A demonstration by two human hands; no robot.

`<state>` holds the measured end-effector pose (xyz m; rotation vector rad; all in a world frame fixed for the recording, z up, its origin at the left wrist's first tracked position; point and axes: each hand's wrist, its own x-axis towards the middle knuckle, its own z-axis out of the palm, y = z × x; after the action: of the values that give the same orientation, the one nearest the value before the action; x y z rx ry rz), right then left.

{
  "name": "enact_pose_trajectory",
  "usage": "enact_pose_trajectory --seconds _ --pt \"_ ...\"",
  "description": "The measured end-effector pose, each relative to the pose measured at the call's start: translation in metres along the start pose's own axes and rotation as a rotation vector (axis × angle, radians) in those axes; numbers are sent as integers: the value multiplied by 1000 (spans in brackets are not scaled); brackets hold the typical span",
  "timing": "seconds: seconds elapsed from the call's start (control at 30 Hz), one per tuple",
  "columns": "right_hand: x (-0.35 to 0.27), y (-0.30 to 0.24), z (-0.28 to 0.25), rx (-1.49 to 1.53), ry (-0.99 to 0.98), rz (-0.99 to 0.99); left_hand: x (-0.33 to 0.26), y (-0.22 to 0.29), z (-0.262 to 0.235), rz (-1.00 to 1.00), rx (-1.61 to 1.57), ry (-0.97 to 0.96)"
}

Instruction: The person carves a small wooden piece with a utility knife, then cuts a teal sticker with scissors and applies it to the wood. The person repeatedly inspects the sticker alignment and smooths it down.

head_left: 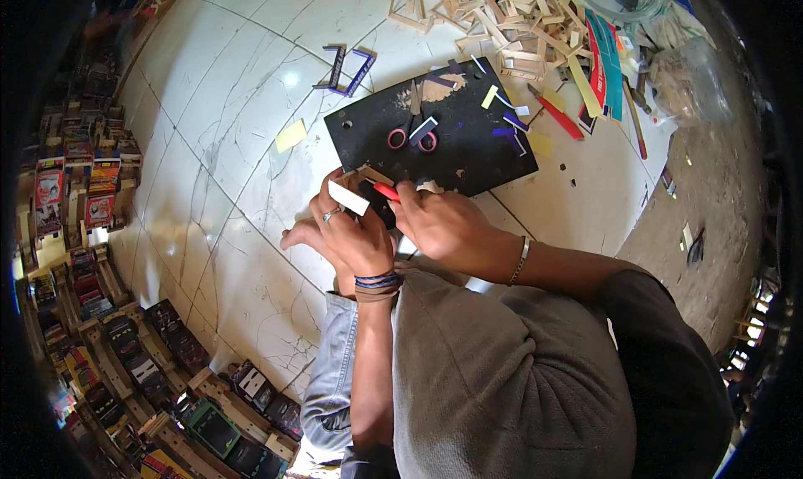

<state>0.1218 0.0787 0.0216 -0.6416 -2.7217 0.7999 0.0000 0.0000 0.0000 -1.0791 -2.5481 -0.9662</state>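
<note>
Left hand [347,228] pinching a white strip [348,198]; right hand [439,224] closed on a red-handled tool [386,191] above the black board [431,136]; steady, short strokes seem advisable.

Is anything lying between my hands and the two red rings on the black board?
Nothing visible lies between them. The hands hold a white strip and red-handled tool at the black board's near edge; red rings sit just beyond.

light: bright daylight | glare: white floor tiles [288,79] | edges: fisheye bend, dark rim | focus: sharp
</note>
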Motion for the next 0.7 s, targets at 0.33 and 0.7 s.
enact_pose_trajectory --seconds 0.33,0.7 --pt "7 11 4 -71 17 -27 -1 1 6 10 3 38" --pt "8 9 6 -25 -84 109 -2 0 7 5 -88 45"
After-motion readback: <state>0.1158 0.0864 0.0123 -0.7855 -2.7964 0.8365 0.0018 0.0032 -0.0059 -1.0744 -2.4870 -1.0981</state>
